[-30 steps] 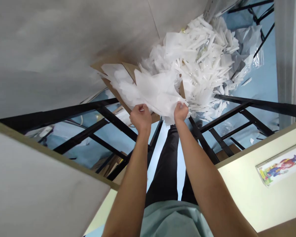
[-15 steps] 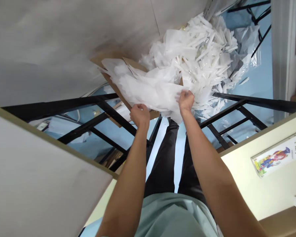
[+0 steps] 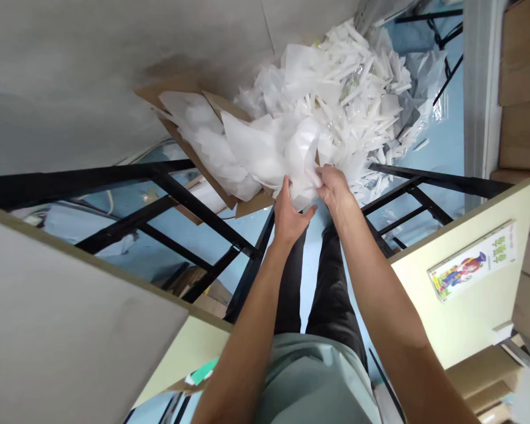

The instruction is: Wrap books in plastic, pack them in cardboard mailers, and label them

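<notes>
A crumpled, thin white translucent sheet (image 3: pixel 301 154) bulges up in front of me at the near side of an open cardboard box (image 3: pixel 189 144). My right hand (image 3: pixel 334 184) pinches the right edge of this sheet. My left hand (image 3: pixel 291 213) is at its near left edge, thumb spread away from the raised fingers; the fingertips appear to touch the sheet. More thin white sheets (image 3: pixel 212 147) fill the box and hang over its brown flaps. Whether they are plastic or foam I cannot tell.
A large heap of white scraps and clear film (image 3: pixel 357 88) lies behind the box on the blue floor. Black metal frames (image 3: pixel 194 206) flank my legs. On the right, a pale board (image 3: pixel 472 318) carries a printed box (image 3: pixel 472 259). Cardboard cartons (image 3: pixel 523 70) are stacked beyond.
My left hand has moved right and its fingers have spread. The sheet, flatter before, is now bunched up beside my right hand. The whole view has shifted slightly.
</notes>
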`<action>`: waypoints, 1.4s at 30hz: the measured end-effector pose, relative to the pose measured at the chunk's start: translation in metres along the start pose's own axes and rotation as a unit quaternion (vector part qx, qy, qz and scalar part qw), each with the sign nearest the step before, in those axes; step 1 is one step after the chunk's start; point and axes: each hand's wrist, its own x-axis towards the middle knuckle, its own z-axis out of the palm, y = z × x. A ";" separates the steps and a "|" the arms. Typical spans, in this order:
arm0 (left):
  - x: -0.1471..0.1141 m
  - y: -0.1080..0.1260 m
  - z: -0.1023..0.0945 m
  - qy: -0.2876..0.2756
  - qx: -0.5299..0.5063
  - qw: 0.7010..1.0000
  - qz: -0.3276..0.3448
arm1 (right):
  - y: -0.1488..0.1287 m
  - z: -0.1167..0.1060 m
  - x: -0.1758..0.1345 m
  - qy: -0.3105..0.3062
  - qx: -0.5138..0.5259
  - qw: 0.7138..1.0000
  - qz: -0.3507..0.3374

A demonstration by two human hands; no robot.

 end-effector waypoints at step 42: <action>-0.335 0.234 0.249 -0.412 0.277 0.823 0.276 | 0.354 -0.493 -0.407 0.508 0.172 0.843 0.042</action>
